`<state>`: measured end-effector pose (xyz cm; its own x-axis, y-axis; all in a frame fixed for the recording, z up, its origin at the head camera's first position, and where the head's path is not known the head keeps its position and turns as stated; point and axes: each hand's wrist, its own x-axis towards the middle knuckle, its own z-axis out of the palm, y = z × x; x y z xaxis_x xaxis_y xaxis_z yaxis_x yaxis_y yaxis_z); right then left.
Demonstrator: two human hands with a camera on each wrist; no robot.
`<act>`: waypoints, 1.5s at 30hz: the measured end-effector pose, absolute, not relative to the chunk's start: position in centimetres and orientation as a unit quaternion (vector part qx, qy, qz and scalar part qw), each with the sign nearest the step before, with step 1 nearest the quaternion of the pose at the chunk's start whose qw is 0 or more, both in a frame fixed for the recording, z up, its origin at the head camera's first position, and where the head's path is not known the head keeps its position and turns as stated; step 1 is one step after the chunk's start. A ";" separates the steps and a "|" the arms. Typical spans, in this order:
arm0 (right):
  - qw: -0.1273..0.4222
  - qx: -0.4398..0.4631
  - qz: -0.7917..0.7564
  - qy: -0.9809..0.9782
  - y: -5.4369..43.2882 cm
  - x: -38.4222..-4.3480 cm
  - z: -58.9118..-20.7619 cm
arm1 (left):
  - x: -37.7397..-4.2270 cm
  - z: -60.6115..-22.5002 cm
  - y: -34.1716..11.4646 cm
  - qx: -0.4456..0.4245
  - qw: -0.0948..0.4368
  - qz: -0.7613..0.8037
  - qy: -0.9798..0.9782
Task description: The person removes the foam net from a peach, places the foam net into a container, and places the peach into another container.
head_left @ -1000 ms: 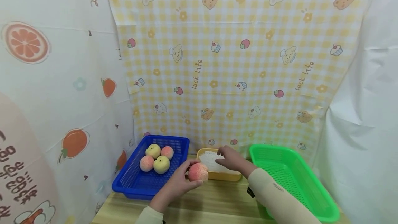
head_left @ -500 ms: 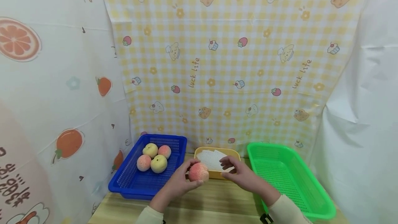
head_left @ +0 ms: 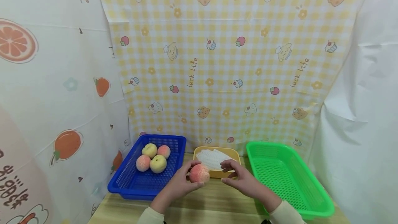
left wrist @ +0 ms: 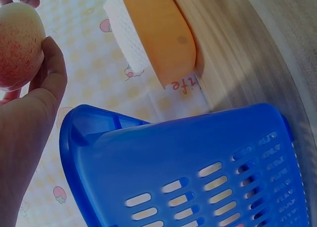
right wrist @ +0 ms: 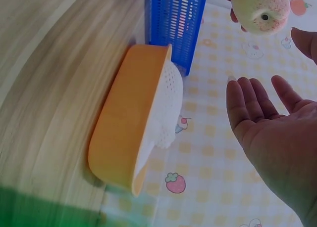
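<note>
My left hand [head_left: 181,180] grips a pink-and-cream peach [head_left: 199,173] between thumb and fingers, held up over the wooden table. To its right, my right hand [head_left: 242,179] is raised with fingers spread and slightly bent; the right wrist view shows its bare palm facing the peach [right wrist: 261,10], a gap between them. Just behind both hands stands a small yellow basket [head_left: 219,174] holding white foam fruit nets [head_left: 212,159]. On the left, a blue basket [head_left: 136,190] holds several peaches [head_left: 158,164], some pink and some pale yellow.
A large green basket [head_left: 289,182] stands on the right side of the wooden table [head_left: 214,203]. Behind everything hangs a yellow checked cloth [head_left: 199,78], with white printed sheeting [head_left: 71,113] along the left side. The blue basket's wall [left wrist: 188,153] is close to my left wrist.
My right hand has drawn back from over the yellow basket towards the peach, its fingers now more spread. The left hand still holds the peach in nearly the same place.
</note>
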<state>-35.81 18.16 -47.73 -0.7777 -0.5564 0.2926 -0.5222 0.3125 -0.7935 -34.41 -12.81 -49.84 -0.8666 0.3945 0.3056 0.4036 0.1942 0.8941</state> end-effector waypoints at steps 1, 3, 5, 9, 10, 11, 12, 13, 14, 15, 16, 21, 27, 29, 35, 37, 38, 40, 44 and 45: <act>0.016 -0.336 -0.484 0.808 18.1 -35.8 -47.8 | -34.4 -49.8 -12.8 -0.258 0.003 -0.580 -0.773; 0.014 -0.343 -0.488 0.803 18.0 -35.7 -47.8 | -34.4 -49.8 -12.8 -0.258 0.003 -0.581 -0.772; 0.012 -0.348 -0.491 0.799 18.0 -35.5 -47.9 | -34.3 -49.8 -12.7 -0.258 0.001 -0.581 -0.772; 0.008 -0.350 -0.485 0.801 17.9 -35.5 -48.0 | -34.3 -49.8 -12.8 -0.256 -0.001 -0.579 -0.774; 0.008 -0.351 -0.484 0.802 17.9 -35.4 -48.0 | -34.3 -49.7 -12.8 -0.255 -0.001 -0.577 -0.776; 0.009 -0.349 -0.483 0.803 17.9 -35.5 -48.1 | -34.3 -49.7 -12.9 -0.256 0.001 -0.572 -0.779; 0.010 -0.348 -0.481 0.805 17.9 -35.5 -48.1 | -34.2 -49.5 -13.1 -0.255 0.004 -0.567 -0.783; 0.012 -0.346 -0.480 0.806 17.9 -35.5 -48.1 | -34.2 -49.4 -13.3 -0.255 0.007 -0.561 -0.787; 0.016 -0.343 -0.480 0.807 17.9 -35.4 -48.1 | -34.2 -49.2 -13.5 -0.255 0.012 -0.552 -0.793; 0.019 -0.341 -0.482 0.807 17.9 -35.4 -48.2 | -34.2 -49.0 -13.9 -0.254 0.017 -0.543 -0.800; 0.022 -0.339 -0.483 0.807 17.9 -35.4 -48.2 | -34.2 -48.7 -14.2 -0.253 0.022 -0.534 -0.806; 0.028 -0.345 -0.485 0.803 17.9 -35.2 -48.3 | -34.3 -47.0 -17.4 -0.258 0.047 -0.464 -0.846; 0.028 -0.344 -0.486 0.803 18.1 -35.0 -48.0 | -35.0 -44.9 -23.1 -0.254 0.053 -0.377 -0.889; 0.028 -0.342 -0.486 0.803 18.2 -35.0 -48.0 | -35.3 -44.5 -24.9 -0.236 0.057 -0.348 -0.906; 0.031 -0.340 -0.487 0.804 18.5 -35.1 -48.1 | -36.0 -45.0 -28.4 -0.150 0.066 -0.236 -0.958; 0.033 -0.340 -0.488 0.803 18.5 -35.1 -48.1 | -36.1 -45.2 -28.9 -0.120 0.059 -0.209 -0.969; 0.034 -0.340 -0.488 0.803 18.5 -35.1 -48.2 | -36.2 -45.3 -29.1 -0.109 0.054 -0.199 -0.972; 0.036 -0.341 -0.489 0.802 18.5 -35.1 -48.2 | -36.3 -45.4 -29.5 -0.090 0.044 -0.190 -0.977; 0.042 -0.338 -0.488 0.804 18.5 -35.0 -48.2 | -36.8 -45.8 -29.8 -0.068 0.032 -0.182 -0.980; 0.043 -0.338 -0.487 0.804 18.5 -34.9 -48.3 | -37.0 -46.0 -29.9 -0.065 0.030 -0.180 -0.981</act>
<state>-34.94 18.52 -48.30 -0.7679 -0.5856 0.2597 -0.5012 0.2969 -0.8128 -36.96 -29.88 -45.97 -0.9899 0.1159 0.0821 0.1375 0.9268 0.3494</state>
